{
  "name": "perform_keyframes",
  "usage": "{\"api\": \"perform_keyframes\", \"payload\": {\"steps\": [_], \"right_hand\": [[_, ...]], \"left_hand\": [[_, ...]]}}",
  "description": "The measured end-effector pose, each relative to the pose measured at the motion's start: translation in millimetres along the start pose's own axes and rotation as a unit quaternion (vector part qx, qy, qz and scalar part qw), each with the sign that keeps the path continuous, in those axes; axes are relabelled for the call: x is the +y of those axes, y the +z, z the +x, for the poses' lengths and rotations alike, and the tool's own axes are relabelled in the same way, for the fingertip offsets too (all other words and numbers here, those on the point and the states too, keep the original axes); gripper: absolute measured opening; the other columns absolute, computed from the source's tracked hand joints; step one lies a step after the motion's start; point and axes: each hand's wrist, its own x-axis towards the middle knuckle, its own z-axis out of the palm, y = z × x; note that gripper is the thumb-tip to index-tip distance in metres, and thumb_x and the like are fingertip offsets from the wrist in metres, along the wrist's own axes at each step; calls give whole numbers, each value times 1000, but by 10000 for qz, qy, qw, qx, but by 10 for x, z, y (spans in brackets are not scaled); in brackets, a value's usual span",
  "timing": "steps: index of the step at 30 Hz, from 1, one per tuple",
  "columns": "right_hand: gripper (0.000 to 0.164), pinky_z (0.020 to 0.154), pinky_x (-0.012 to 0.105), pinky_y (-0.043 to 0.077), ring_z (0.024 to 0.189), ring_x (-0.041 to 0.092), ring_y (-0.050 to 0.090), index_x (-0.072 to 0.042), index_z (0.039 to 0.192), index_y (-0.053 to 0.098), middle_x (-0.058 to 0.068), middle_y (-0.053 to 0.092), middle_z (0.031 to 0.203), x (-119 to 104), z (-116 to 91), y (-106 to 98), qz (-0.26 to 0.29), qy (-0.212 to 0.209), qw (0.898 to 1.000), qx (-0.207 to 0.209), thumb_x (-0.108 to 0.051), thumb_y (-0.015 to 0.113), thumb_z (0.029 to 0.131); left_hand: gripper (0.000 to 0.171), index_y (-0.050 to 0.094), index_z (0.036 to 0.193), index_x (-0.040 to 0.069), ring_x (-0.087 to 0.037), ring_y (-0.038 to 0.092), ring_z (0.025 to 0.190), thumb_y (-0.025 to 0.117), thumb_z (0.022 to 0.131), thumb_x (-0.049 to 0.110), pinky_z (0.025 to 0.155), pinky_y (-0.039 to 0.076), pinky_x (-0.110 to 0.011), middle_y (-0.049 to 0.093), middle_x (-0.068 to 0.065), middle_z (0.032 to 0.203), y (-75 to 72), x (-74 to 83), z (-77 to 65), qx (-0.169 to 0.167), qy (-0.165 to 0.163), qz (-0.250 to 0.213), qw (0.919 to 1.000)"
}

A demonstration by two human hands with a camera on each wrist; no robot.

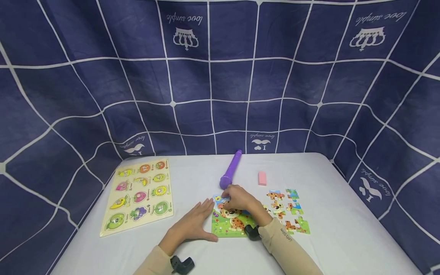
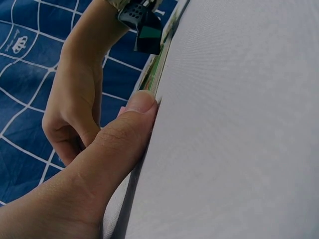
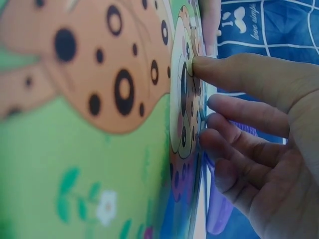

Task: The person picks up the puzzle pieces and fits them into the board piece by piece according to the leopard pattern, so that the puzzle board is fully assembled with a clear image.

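A leopard picture puzzle board (image 1: 220, 229) lies flat on the white table. My left hand (image 1: 197, 221) is spread at its left side, fingers straight along the edge and thumb by the lower left corner. In the left wrist view that thumb (image 2: 117, 134) lies against the board's edge. My right hand (image 1: 238, 198) reaches over the board's top left part, thumb and fingers bent down. Seen in the right wrist view, the right hand (image 3: 264, 129) pinches a small puzzle piece (image 3: 202, 89) at the board's surface; the fingers mostly hide it.
Loose puzzle pieces (image 1: 292, 208) are laid out right of the board. A purple microphone-shaped toy (image 1: 233, 168) lies behind it, just beyond the right hand. A pink block (image 1: 262, 178) sits back right. A wooden fruit puzzle (image 1: 137, 198) lies at left. A blue checked curtain (image 1: 227, 80) surrounds the table.
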Motion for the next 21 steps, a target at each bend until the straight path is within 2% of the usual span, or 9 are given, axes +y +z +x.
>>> {"api": "perform_keyframes", "payload": {"steps": [6, 13, 21], "right_hand": [[40, 86, 35, 54, 95, 18, 62, -6, 107, 74, 6, 71, 108, -18, -18, -72, 234, -79, 9996, 106, -26, 83, 74], [42, 87, 36, 54, 96, 19, 63, -4, 109, 72, 9, 71, 111, -28, -24, -103, 336, -98, 9994, 8, -25, 83, 75], [42, 71, 27, 51, 79, 12, 56, -4, 109, 71, 4, 69, 96, 91, -134, -165, 492, -228, 9985, 106, -22, 84, 73]], "left_hand": [[129, 22, 155, 6, -23, 17, 152, 60, 62, 88, 125, 17, -44, 18, -8, 164, 4, -7, -3, 27, -19, -26, 10000], [129, 22, 155, 7, -22, 17, 152, 61, 62, 87, 125, 17, -44, 18, -7, 164, -5, -6, -14, -3, -60, -55, 10000], [128, 21, 155, 8, -21, 16, 153, 61, 62, 87, 125, 15, -43, 17, -6, 164, -1, -2, -7, -10, -27, -66, 10000]]}}
